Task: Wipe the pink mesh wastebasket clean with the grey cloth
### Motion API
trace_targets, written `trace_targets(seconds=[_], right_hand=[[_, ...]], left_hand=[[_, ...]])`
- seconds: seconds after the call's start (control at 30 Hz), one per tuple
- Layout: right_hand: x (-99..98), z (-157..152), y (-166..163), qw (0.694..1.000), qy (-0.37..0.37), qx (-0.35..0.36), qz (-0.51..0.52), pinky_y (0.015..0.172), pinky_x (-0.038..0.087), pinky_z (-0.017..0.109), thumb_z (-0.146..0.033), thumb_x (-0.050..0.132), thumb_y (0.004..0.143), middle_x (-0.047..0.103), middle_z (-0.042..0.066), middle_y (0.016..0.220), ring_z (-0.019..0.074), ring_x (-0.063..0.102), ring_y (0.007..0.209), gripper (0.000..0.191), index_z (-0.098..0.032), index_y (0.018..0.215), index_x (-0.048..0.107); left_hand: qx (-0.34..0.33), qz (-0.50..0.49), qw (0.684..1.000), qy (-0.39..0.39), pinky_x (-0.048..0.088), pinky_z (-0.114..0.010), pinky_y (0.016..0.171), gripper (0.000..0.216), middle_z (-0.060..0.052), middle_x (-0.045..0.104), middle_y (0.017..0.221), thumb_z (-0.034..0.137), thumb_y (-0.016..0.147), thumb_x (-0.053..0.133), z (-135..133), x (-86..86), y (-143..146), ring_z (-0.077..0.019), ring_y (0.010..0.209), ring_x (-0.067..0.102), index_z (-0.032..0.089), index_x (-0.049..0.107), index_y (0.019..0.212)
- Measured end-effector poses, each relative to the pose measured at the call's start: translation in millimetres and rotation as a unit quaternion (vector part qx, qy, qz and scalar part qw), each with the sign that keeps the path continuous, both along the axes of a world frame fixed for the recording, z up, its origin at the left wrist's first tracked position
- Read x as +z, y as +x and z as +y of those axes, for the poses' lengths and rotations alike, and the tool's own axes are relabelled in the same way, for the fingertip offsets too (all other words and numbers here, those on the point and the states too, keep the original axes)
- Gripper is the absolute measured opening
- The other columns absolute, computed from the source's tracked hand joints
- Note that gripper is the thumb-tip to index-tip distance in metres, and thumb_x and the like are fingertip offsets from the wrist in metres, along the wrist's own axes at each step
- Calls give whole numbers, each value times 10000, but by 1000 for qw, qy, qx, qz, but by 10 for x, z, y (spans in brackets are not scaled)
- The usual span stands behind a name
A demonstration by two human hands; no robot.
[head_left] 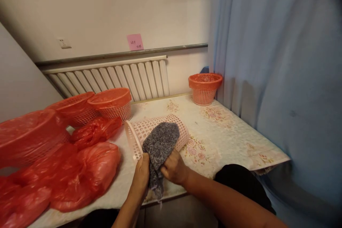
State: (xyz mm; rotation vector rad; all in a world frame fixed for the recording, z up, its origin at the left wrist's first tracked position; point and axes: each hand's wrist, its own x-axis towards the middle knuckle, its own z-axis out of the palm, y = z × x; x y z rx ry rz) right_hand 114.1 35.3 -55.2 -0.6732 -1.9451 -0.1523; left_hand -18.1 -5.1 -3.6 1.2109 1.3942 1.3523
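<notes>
A grey speckled cloth (160, 146) is draped over a pink mesh basket (160, 128) that lies on its side on the table. My left hand (140, 178) grips the cloth's lower left edge near the basket's rim. Beside it, my right hand (173, 167) is closed on the cloth's right side, fingers curled under. The cloth's tail hangs down between the two hands to the table's front edge.
Crumpled red plastic bags (80, 171) cover the table's left side. Red-lined baskets (112, 103) stand behind them, and another orange basket (204, 87) sits at the far right corner by a blue curtain (267, 60). A white radiator (112, 74) runs along the wall. The floral tablecloth (227, 131) covers the table.
</notes>
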Motion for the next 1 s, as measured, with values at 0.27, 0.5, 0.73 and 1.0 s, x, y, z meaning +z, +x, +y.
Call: trace_targets(seconds=[0.27,0.5,0.73,1.0], right_hand=[[-17,809,544,945,-129,-251,168,639,391,310,-165,394,788,545,42,690,191,479,670,134,-191,735,514],[-43,534,317,953,-121,-237,144,674,393,317,-159,420,779,554,51,710,201,489,715,120,-202,705,504],[166,-209,-47,997,62,10,44,688,408,358,-195,455,706,570,57,678,211,495,711,92,-200,661,535],[349,-68,188,999,43,6,0,694,411,357,-190,472,728,603,68,683,212,520,712,102,-195,660,548]], left_hand=[[-34,-56,997,-41,471,-430,933,791,-182,699,1079,746,745,439,47,-30,-66,-312,1047,632,68,607,1118],[-24,-125,991,-47,481,-431,923,793,-185,710,1061,733,731,485,106,52,-44,-304,1002,660,69,609,1146],[-37,-256,964,-55,446,-393,982,670,-139,722,1064,624,783,546,-26,290,91,-261,1039,649,109,594,1209],[-56,-263,962,-41,421,-383,1000,629,-128,719,1068,591,796,557,-8,375,213,-260,1066,626,102,609,1187]])
